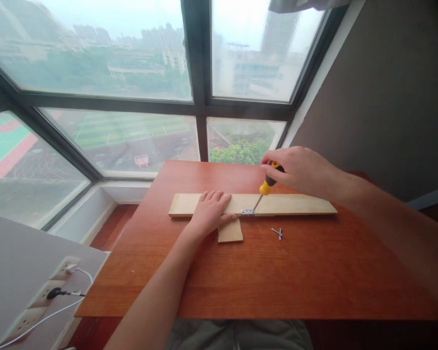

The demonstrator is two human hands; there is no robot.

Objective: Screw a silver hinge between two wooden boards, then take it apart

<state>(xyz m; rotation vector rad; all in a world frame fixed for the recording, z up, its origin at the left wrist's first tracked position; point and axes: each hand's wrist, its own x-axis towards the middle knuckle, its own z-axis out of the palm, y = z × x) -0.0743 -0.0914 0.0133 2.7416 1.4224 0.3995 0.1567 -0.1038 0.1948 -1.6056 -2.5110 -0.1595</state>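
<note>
A long pale wooden board (295, 204) lies across the table. My left hand (212, 210) rests flat on it, fingers stretched out, with the thumb near a small square wood piece (230, 232) at the board's near edge. Part of that piece is hidden under the hand. My right hand (295, 165) is wrapped round the yellow and black handle of a screwdriver (265, 187). The tool leans, and its tip meets a small metal hinge (247, 212) on the board's near edge. Any screw under the tip is too small to make out. Loose screws (278, 233) lie right of the square piece.
The reddish-brown wooden table (241, 277) stands against large windows with dark frames (200, 97). A grey wall (368, 87) rises at right. At lower left, wall sockets (44, 294) hold a white plug and a black plug with cables.
</note>
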